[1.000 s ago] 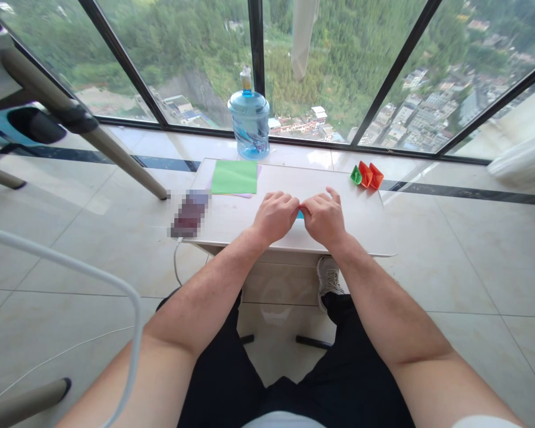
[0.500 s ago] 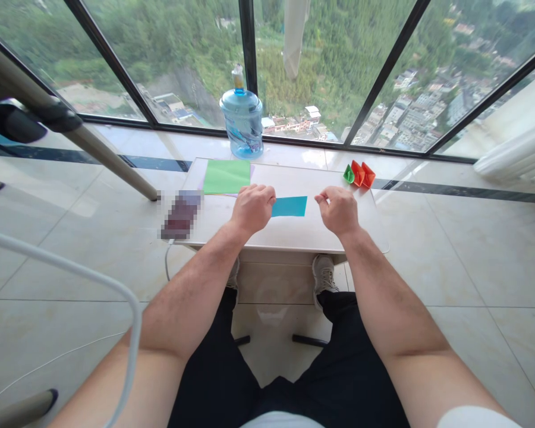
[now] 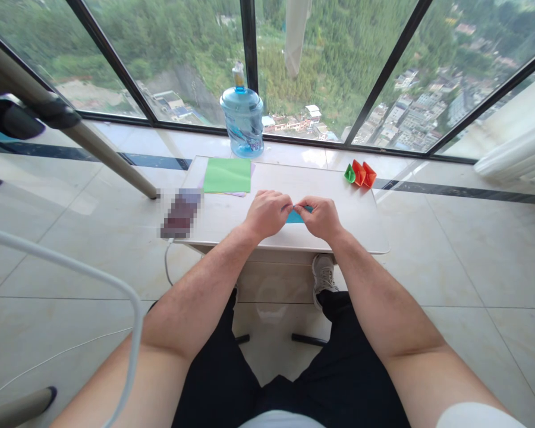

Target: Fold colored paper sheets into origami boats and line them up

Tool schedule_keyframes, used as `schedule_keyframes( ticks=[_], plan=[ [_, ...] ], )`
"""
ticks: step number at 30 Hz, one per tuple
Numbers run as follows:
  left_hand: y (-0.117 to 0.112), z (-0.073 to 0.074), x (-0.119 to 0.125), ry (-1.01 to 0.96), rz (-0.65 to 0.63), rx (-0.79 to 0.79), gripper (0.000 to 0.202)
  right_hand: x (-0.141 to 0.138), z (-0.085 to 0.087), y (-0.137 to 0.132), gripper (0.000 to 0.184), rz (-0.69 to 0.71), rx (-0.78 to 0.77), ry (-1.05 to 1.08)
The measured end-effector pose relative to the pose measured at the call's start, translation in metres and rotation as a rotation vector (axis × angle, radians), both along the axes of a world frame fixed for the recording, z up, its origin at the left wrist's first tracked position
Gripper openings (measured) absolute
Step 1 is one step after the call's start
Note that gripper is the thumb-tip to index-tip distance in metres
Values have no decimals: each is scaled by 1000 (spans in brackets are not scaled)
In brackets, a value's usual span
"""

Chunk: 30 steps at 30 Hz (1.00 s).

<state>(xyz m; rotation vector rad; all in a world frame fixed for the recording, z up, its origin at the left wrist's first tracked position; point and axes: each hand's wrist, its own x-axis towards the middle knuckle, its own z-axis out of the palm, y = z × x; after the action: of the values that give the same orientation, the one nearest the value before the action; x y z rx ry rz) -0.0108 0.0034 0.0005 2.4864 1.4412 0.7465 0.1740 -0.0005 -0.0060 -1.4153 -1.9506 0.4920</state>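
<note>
A folded piece of blue paper [image 3: 295, 217] is pinched at its far edge between my two hands, over the middle of the small white table [image 3: 232, 229]. My left hand [image 3: 270, 214] is closed, its thumb and fingertips meeting on the paper. From the other side my right hand [image 3: 318, 218] pinches the same edge, its fingertips almost touching those of the left. Both hands cover much of the paper, so its full outline is hidden.
A stack of coloured paper, green sheet [image 3: 227, 175] on top, lies at the table's back left. Beside it is a blurred-out device [image 3: 181, 214] with a cable. Small folded red paper pieces [image 3: 364, 174] and a green one [image 3: 349, 173] stand back right. A water jug [image 3: 244, 122] stands behind.
My hands have come together over the blue paper. The right hand, apart from it before, has moved left and now pinches it; the left has shifted right and slightly nearer me.
</note>
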Motion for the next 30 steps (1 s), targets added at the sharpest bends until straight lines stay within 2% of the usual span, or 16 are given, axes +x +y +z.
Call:
schedule_keyframes(
  ticks=[4,8,13,16,18,20,21,25,27,30],
  plan=[
    [0,3,0,30,10,-6,24,1,0,-1,19,-19,49,-12],
    [4,4,-12,18,44,-11,22,5,2,1,18,-66,40,27],
    [10,4,-33,-25,101,-32,21,11,6,5,20,-91,-56,101],
    [12,5,-44,-51,176,-51,20,19,8,10,20,-117,-138,173],
    [11,6,-47,-61,266,-19,19,26,7,14,20,-140,-206,214],
    [8,6,-45,-79,290,34,20,31,3,17,20,-141,-296,235],
    [6,4,-42,-88,254,52,20,32,0,19,19,-128,-344,236],
    [-2,-11,-19,-3,-91,-8,23,25,-14,24,15,-60,-435,200],
    [-4,-23,-11,102,-150,-58,27,18,-21,26,13,-54,-432,147],
    [-2,-39,-8,191,-138,-114,33,12,-29,26,11,-114,-369,-16]
  ],
)
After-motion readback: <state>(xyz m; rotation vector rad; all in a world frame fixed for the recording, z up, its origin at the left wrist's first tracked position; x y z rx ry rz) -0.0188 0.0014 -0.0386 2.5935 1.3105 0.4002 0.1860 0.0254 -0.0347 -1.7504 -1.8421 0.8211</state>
